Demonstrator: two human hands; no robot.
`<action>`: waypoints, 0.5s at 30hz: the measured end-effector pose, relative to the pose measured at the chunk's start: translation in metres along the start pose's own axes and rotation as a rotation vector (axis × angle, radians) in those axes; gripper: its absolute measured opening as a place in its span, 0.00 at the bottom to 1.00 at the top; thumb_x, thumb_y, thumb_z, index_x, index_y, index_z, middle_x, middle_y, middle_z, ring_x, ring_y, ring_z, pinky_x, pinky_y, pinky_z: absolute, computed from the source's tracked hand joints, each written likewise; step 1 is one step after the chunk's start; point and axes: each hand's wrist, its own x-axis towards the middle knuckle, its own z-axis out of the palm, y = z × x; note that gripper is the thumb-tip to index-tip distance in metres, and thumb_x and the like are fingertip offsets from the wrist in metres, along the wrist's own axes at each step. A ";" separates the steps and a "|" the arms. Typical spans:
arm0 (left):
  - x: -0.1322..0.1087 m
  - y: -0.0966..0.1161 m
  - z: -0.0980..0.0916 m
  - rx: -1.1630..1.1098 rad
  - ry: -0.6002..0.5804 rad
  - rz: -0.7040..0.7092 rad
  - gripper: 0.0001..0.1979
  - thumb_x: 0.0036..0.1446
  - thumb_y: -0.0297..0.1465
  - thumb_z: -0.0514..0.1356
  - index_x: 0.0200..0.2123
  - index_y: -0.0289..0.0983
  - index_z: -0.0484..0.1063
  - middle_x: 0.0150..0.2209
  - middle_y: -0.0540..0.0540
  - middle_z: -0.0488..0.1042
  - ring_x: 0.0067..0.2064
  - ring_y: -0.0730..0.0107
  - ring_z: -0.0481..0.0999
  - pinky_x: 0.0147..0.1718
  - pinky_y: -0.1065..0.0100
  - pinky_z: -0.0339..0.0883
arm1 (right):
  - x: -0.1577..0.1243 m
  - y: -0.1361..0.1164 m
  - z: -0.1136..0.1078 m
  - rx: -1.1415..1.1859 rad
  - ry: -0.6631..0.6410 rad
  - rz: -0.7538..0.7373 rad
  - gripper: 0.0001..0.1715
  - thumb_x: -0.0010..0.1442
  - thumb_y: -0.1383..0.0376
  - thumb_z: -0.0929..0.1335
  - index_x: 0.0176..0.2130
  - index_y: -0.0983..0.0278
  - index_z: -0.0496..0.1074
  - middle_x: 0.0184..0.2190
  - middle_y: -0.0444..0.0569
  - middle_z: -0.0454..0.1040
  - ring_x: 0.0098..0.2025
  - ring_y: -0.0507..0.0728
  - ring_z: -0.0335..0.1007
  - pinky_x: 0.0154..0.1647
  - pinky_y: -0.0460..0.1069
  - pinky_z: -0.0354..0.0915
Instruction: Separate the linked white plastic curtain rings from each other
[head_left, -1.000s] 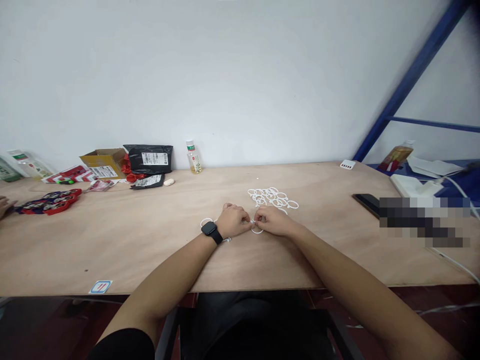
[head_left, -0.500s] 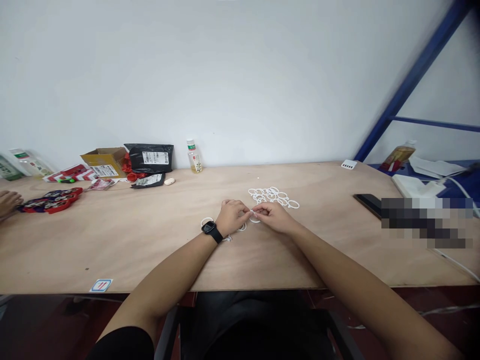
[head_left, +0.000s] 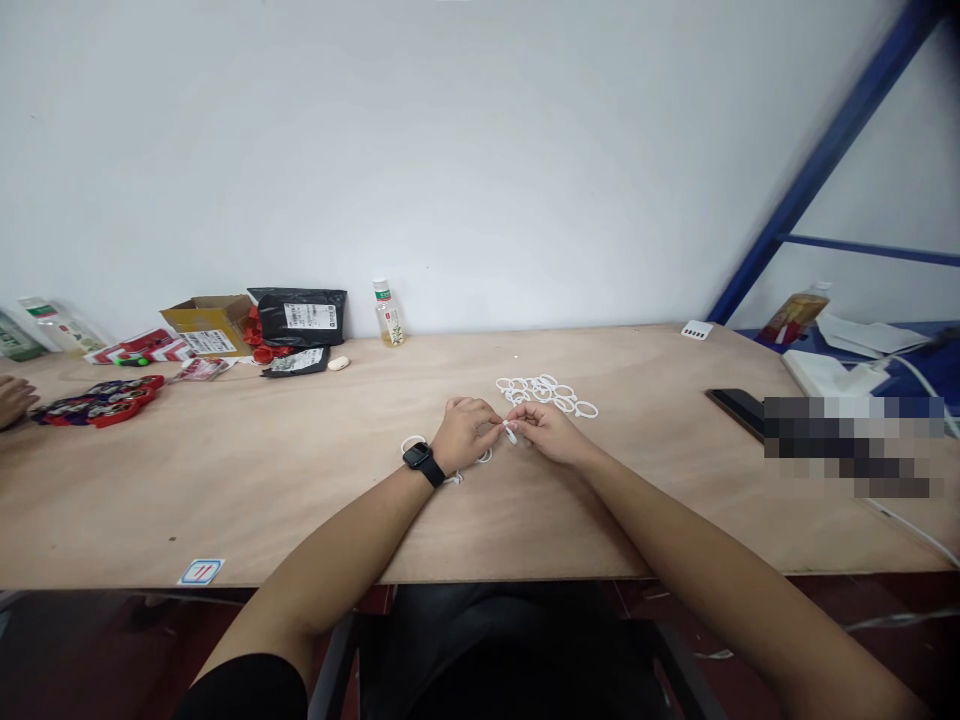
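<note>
left hand (head_left: 466, 432): pinched, back up | right hand (head_left: 551, 432): pinched | fingertips (head_left: 520, 412) nearly meeting | forearms (head_left: 352, 525) angled inward

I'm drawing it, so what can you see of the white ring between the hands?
The white ring looks thin, perhaps plastic. Turned nearly edge-on, it shows as a narrow slanted loop. The left hand and right hand pinch its upper end. I can't tell whether its lower end touches the table.

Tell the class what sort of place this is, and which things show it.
Probably a shared workroom: a long wooden table runs along a plain wall, another person's hand shows at far left, and a marked card lies near the front.
</note>
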 end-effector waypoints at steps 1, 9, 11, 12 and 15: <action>0.000 0.000 -0.001 0.000 -0.008 0.013 0.11 0.62 0.38 0.55 0.37 0.42 0.76 0.40 0.48 0.77 0.44 0.68 0.72 0.53 0.60 0.52 | 0.000 0.001 0.000 0.022 -0.010 -0.002 0.18 0.55 0.52 0.68 0.33 0.65 0.71 0.23 0.43 0.69 0.22 0.49 0.61 0.23 0.45 0.58; 0.001 0.001 -0.005 -0.013 -0.029 0.066 0.12 0.63 0.38 0.54 0.36 0.42 0.76 0.39 0.48 0.77 0.44 0.68 0.72 0.52 0.59 0.51 | 0.000 -0.001 0.003 0.132 -0.028 -0.008 0.18 0.54 0.52 0.69 0.32 0.65 0.68 0.23 0.41 0.67 0.22 0.48 0.60 0.23 0.45 0.58; 0.002 0.001 -0.005 -0.010 -0.018 0.041 0.12 0.63 0.38 0.54 0.36 0.42 0.76 0.40 0.48 0.76 0.44 0.68 0.72 0.52 0.60 0.51 | 0.001 -0.001 0.006 0.128 0.009 -0.002 0.17 0.55 0.52 0.69 0.33 0.65 0.68 0.23 0.41 0.68 0.21 0.48 0.59 0.22 0.45 0.58; 0.002 0.001 -0.005 -0.008 -0.010 0.021 0.12 0.63 0.38 0.54 0.37 0.42 0.77 0.40 0.48 0.77 0.45 0.67 0.71 0.52 0.60 0.51 | 0.001 -0.001 0.006 0.111 0.039 -0.009 0.17 0.55 0.53 0.68 0.34 0.64 0.68 0.24 0.42 0.69 0.21 0.48 0.60 0.22 0.45 0.58; 0.003 -0.001 -0.008 0.018 0.003 -0.044 0.13 0.63 0.39 0.54 0.41 0.43 0.76 0.41 0.47 0.77 0.46 0.65 0.71 0.51 0.59 0.51 | 0.002 -0.002 0.004 -0.034 0.152 -0.071 0.13 0.57 0.56 0.67 0.36 0.64 0.70 0.28 0.46 0.73 0.27 0.52 0.67 0.28 0.47 0.62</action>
